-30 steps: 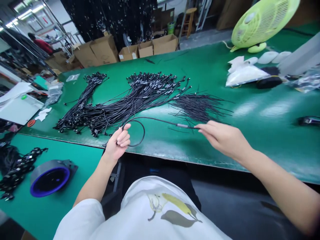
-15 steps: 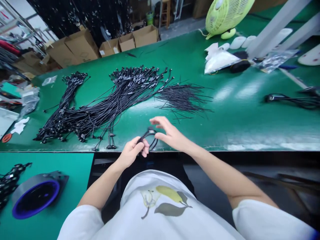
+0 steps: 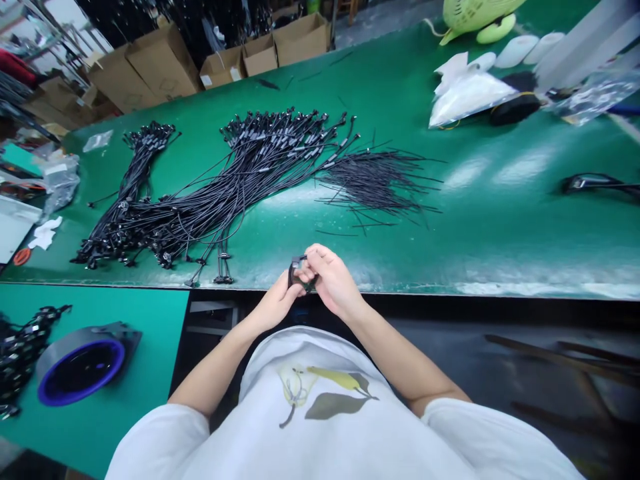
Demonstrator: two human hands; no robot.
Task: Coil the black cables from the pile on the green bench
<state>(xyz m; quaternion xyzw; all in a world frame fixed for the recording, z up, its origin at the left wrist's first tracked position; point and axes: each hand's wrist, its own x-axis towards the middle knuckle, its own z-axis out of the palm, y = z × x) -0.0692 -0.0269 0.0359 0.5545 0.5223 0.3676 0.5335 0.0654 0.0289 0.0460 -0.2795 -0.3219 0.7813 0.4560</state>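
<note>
Both hands meet at the near edge of the green table (image 3: 500, 220). My left hand (image 3: 277, 303) and my right hand (image 3: 330, 280) are closed together on one thin black cable (image 3: 296, 270), wound into a small coil between the fingers. Most of the coil is hidden by the fingers. A large heap of the same black cables with connectors (image 3: 240, 180) lies on the table beyond the hands. A smaller bundle (image 3: 133, 180) lies to its left, and a spread of thin black wires (image 3: 380, 183) to its right.
A grey and blue round holder (image 3: 80, 363) and more black cables (image 3: 20, 347) sit on the lower green table at left. Cardboard boxes (image 3: 165, 63) line the far edge. White bags (image 3: 470, 93), a green fan base (image 3: 495, 30) and a black cable (image 3: 595, 183) lie at right.
A second ago the cable was stretched between my hands, far apart. My right hand came in to the left one, and the cable is now coiled small between both.
</note>
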